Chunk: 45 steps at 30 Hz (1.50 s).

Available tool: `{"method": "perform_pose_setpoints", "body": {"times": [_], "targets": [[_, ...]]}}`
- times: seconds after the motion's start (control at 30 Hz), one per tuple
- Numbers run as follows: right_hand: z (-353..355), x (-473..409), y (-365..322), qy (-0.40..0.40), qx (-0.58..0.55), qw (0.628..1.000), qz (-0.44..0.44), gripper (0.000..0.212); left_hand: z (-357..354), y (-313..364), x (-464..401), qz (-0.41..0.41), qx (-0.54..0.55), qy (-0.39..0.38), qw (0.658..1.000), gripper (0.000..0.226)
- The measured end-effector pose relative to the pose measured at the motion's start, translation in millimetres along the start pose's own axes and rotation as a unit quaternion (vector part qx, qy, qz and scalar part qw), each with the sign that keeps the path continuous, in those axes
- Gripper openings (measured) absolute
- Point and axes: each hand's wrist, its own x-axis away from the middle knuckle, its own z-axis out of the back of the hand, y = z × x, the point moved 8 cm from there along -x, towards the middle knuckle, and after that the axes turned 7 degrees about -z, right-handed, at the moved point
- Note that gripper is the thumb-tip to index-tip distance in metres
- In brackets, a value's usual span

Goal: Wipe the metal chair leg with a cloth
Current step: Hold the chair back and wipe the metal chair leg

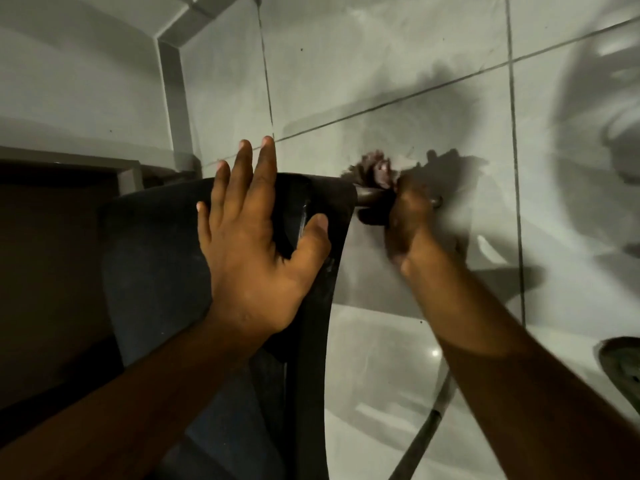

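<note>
fingers of my left hand [256,237] are spread out flat and hold nothing. they press on the dark black chair seat [156,258], which fills the middle and lower left of the frame. my thumb sticks out to the right, near the edge of the seat.

my right hand [408,220] is a bit right of the middle of the frame, and it looks blurry. its fingers are curled tight around a dark fluffy cloth [372,169]. the cloth is bunched up and pokes out above my fist. it is wrapped on the thin dark metal chair leg [367,195], which sticks out sideways from the right edge of the seat. a short bit of the leg shows between the seat and my fist, and its small end peeks out on the right side of my hand.

the pale grey tiled floor [398,64] with dark lines fills the top and right of the frame. big dark shadows lie on it. another thin dark metal rod [426,431] runs slanted at the bottom, just left of my right arm. a grey wall edge [173,98] stands in the upper left. a round dark thing [620,362] shows at the lower right edge, and i cannot tell what it is.
</note>
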Motion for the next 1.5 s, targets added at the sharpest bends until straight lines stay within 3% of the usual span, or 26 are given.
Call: {"method": "perform_pose_setpoints", "body": {"times": [0.27,0.47,0.5,0.63,0.8,0.97,1.13,1.27,1.33,1.37,1.43,1.5], "targets": [[64,-118,-14,-0.007,0.193,0.981,-0.025,0.023,-2,-7,-1,-0.029,0.029,0.019,0.999,0.077],[42,-78,-17,0.019,0.108,0.994,-0.006,0.025,-2,-5,-3,-0.032,0.026,0.021,0.999,0.077],[35,-67,-13,0.013,0.098,0.995,-0.006,0.033,-3,-5,-3,-0.032,0.027,0.021,0.999,0.077],[14,-37,5,-0.024,-0.007,1.0,-0.003,0.026,-3,-4,-1,-0.036,0.016,0.016,0.999,0.076],[42,-77,-3,0.024,0.086,0.996,0.021,0.025,-2,-4,-2,-0.054,0.024,0.024,0.998,0.071],[72,-134,-9,0.048,0.154,0.987,0.0,0.044,-3,-5,-2,-0.061,0.051,0.037,0.996,0.071],[45,-92,-9,0.003,0.141,0.99,-0.02,0.031,-3,-8,-1,-0.044,0.034,0.031,0.998,0.076],[-5,-7,5,-0.035,0.07,0.997,0.014,0.044,-3,-4,-2,-0.058,0.026,0.034,0.997,0.075],[-19,21,4,-0.058,0.106,0.991,0.053,0.026,-4,-4,-2,-0.054,0.012,0.03,0.998,0.075],[-17,24,1,-0.047,0.092,0.993,0.061,0.022,-4,-4,-1,-0.05,0.01,0.03,0.998,0.075],[-3,5,0,-0.018,0.02,0.999,0.032,0.034,-2,-5,-2,-0.051,0.008,0.029,0.998,0.076],[16,-22,2,0.014,0.039,0.999,0.015,0.03,-2,-5,-3,-0.053,0.007,0.026,0.998,0.076]]}}
